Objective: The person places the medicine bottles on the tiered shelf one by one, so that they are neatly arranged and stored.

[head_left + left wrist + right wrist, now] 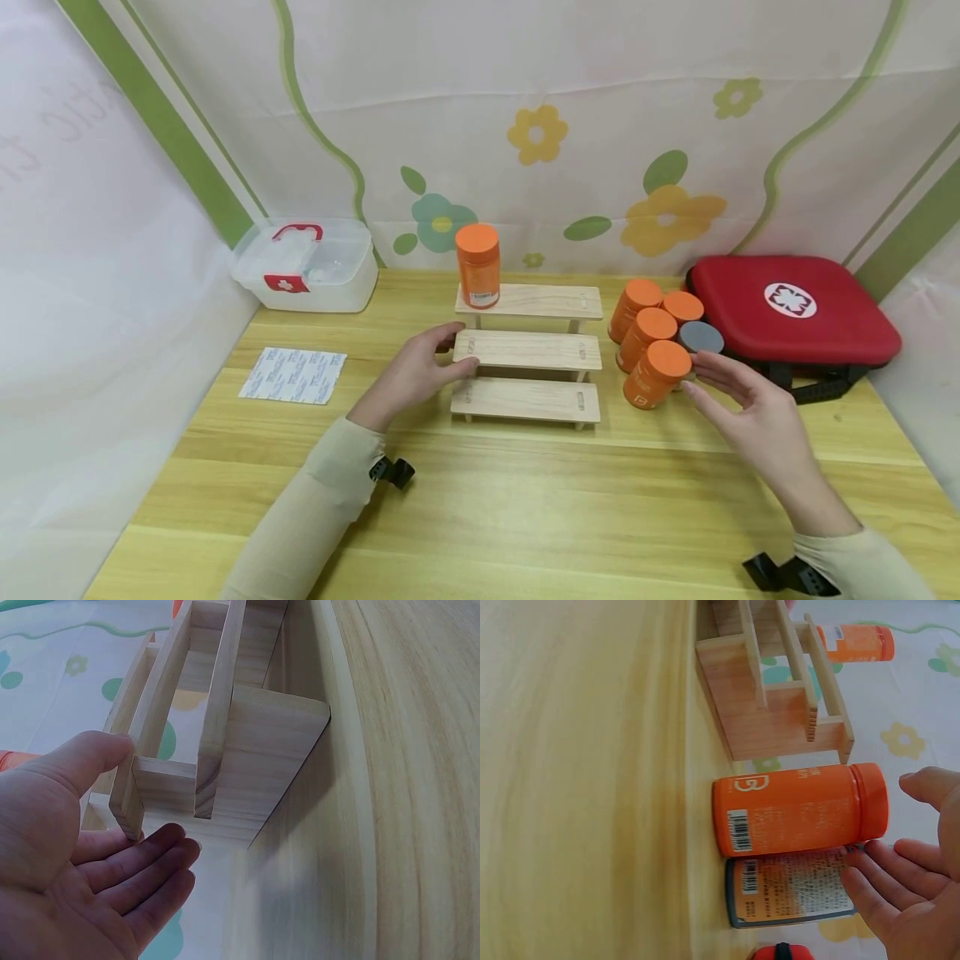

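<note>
Pale, softly creased sleeves [300,500] come lowest and closest, black straps [813,577] at the wrists. The left hand [416,367] pinches the left end of the wooden stand [527,350] at its middle board, thumb at the front edge, fingers behind — probably to steady a light piece that could slide. The right hand [757,417] grasps nothing: its fingers reach out loosely beside the front orange bottle [654,379]; whether a fingertip touches it, I cannot tell. That bottle stands upright on the wood-grained table [487,525], right of the stand, with a grey-capped bottle [701,337] and other orange bottles [637,304] clustered behind, perhaps for easy reach. Another, the upper orange bottle [478,271], stands at the top board's left end, smooth plastic against pale wood; three stepped tiers would keep each row visible. Farther out lie a rounded red case [731,317], a translucent box [322,292] with red handle and clasp, and a flat printed sheet [294,375] — behind everything, a rumpled flower-printed curtain [465,108]
</note>
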The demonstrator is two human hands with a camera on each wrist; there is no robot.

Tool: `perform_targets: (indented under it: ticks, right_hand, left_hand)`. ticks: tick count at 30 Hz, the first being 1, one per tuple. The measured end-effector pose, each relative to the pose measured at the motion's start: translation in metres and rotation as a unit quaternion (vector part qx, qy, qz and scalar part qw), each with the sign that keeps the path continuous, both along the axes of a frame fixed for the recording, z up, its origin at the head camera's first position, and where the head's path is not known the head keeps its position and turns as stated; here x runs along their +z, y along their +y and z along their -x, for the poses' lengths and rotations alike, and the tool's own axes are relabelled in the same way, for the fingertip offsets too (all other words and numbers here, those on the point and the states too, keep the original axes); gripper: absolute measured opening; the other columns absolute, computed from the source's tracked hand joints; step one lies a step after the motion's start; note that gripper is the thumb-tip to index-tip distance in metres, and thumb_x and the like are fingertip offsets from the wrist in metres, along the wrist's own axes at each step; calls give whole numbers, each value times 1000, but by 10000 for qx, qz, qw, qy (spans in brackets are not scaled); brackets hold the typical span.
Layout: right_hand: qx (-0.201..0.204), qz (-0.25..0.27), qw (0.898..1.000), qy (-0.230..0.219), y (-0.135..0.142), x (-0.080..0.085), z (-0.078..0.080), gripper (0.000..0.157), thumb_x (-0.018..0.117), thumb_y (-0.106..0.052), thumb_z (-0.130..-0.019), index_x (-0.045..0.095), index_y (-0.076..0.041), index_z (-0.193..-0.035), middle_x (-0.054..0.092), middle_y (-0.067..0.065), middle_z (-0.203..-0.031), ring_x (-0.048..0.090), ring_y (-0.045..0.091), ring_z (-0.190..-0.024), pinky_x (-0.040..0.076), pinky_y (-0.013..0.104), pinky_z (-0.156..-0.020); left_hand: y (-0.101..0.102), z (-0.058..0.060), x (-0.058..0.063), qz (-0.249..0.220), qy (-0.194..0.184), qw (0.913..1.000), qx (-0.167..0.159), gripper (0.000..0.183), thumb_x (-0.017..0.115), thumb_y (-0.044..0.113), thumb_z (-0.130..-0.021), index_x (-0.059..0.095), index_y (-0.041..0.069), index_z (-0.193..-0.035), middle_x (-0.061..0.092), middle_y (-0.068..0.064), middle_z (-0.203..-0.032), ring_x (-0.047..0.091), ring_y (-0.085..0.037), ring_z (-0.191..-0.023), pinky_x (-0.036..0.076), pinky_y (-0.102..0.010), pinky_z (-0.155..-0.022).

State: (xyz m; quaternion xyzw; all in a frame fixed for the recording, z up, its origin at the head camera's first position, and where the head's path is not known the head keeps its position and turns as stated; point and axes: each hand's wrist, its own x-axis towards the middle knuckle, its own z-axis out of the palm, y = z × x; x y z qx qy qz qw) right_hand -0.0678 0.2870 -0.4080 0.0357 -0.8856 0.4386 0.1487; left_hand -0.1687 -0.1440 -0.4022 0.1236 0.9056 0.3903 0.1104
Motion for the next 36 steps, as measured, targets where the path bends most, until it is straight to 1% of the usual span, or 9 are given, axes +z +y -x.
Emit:
perform_targets:
  ticks: [4,7,9,11,12,14,16,23,36]
  right_hand:
    - [-37,6,10000,-55,-2,-6,4,53,84,-16,-96,67,-6,-145,67,-24,-128,61,-23,-112,47,-3,-91]
    - [-111,6,9999,-91,-5,-8,6,54,86,-16,-95,68,-6,-144,67,-24,-126,60,-25,-110,48,-2,-90]
    - [-179,2,9998,-132,-8,-9,6,54,86,-17,-94,68,-6,-144,69,-20,-126,60,-26,-108,48,-2,-89]
    - [-224,23,9997,-136,-11,-9,6,55,86,-17,-94,68,-5,-144,74,-8,-128,60,-27,-106,49,-2,-88]
    - [-234,27,9996,-158,-13,-9,6,55,86,-18,-94,67,-4,-144,76,1,-129,59,-27,-106,48,-2,-87]
    - [-260,22,9995,-179,-16,-10,7,56,86,-19,-95,66,-1,-145,74,20,-133,58,-28,-105,48,-3,-88]
    - [-259,47,9995,-200,-20,-11,8,58,85,-20,-96,64,2,-145,71,30,-135,55,-29,-105,48,-2,-88]
    - [-342,88,9990,-273,-28,-17,12,64,85,-21,-96,61,6,-148,68,33,-139,51,-28,-103,48,-3,-87]
    - [-394,106,9988,-258,-33,-23,18,56,85,-19,-95,65,4,-142,71,33,-133,50,-28,-100,49,-3,-83]
  left_hand:
    - [0,1,-1,-28,6,10000,-24,78,77,45,-100,47,9,-162,59,-17,-158,60,-37,-142,52,-54,-118]
    - [-1,1,-2,-48,16,10000,-42,77,78,44,-100,48,9,-162,59,-18,-157,61,-37,-141,53,-54,-117]
    - [-1,2,-2,-56,12,10000,-47,77,78,44,-100,48,9,-162,59,-17,-157,61,-37,-141,53,-54,-117]
    - [-1,2,-2,-55,-2,10000,-40,78,78,45,-100,47,9,-162,59,-17,-157,61,-37,-141,53,-54,-117]
    - [-1,2,-2,-57,-15,10000,-35,78,78,45,-100,47,10,-163,59,-17,-157,61,-37,-141,53,-54,-117]
    - [-1,2,-2,-48,-24,10000,-26,79,78,46,-100,47,10,-163,59,-17,-158,61,-37,-141,53,-54,-117]
    - [-2,2,-2,-45,-25,10000,-21,79,78,46,-100,47,10,-163,59,-17,-158,61,-37,-141,53,-54,-117]
    - [-1,1,-1,-79,19,9999,-62,78,78,45,-100,48,9,-162,59,-18,-157,61,-37,-141,53,-54,-117]
    - [-1,0,-1,-90,33,9999,-49,77,78,44,-100,48,9,-162,60,-18,-156,62,-36,-140,54,-54,-116]
